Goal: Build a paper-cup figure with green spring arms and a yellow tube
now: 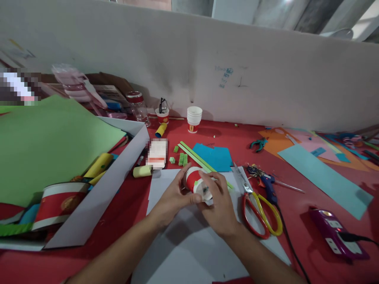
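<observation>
Both my hands hold one red and white paper cup (pixel 194 178), tilted above the white paper sheets (pixel 189 252). My left hand (pixel 177 197) wraps round its left side, thumb along the lower edge. On the right, my right hand (pixel 219 201) grips it with bent fingers over the white end. A small light green piece (pixel 196 183) shows on the cup's side. Beyond it lie green paper strips (pixel 197 157), folded green pieces (pixel 183 159) and blue paper (pixel 214 156). Scissors (pixel 259 209) with red and yellow handles rest right of my right hand.
A white box (pixel 97 201) with coloured paper stands left. Stacked paper cups (pixel 194 118), a cup with glasses (pixel 162 115) and a clear bottle (pixel 137 107) are near the back wall. Rightward are a glue gun (pixel 269 188), its cord, pliers (pixel 258 144) and a purple power strip (pixel 337 232).
</observation>
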The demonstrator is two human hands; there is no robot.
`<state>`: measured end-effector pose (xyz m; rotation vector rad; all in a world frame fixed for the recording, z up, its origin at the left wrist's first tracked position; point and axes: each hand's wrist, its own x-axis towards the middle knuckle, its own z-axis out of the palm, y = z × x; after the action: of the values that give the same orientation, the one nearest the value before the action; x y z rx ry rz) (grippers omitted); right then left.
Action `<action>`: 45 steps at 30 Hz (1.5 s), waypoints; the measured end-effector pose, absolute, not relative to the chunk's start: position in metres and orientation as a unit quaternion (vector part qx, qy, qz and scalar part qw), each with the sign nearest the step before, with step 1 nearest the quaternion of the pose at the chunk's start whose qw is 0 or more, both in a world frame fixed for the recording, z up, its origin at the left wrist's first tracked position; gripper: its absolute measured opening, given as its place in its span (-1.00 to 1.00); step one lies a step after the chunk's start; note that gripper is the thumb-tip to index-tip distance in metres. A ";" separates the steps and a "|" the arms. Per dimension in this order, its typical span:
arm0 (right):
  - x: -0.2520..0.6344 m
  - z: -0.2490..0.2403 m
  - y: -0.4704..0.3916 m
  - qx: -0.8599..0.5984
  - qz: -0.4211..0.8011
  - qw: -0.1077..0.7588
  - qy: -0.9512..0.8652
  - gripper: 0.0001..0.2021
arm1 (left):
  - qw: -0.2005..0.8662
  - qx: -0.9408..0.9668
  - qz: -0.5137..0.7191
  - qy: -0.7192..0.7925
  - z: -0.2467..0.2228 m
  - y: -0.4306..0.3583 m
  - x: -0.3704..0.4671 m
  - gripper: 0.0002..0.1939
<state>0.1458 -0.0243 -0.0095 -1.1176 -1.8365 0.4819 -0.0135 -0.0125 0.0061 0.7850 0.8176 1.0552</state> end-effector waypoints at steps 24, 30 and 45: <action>0.150 0.012 -0.019 -0.417 0.607 0.466 -0.490 -0.23 | 0.690 0.499 0.414 0.323 0.006 0.000 -0.040 -0.07; 0.149 0.009 -0.018 -0.415 0.617 0.473 -0.472 -0.27 | 0.711 0.489 0.386 0.326 0.011 -0.004 -0.039 -0.07; 0.152 -0.005 -0.011 -0.499 0.584 0.442 -0.464 -0.45 | 0.478 0.647 0.399 0.440 0.010 -0.004 -0.026 -0.43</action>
<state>0.1524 -0.0106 -0.0051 -1.2376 -1.1515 1.4489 -0.0259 -0.0035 0.0099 1.5790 1.0751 0.9739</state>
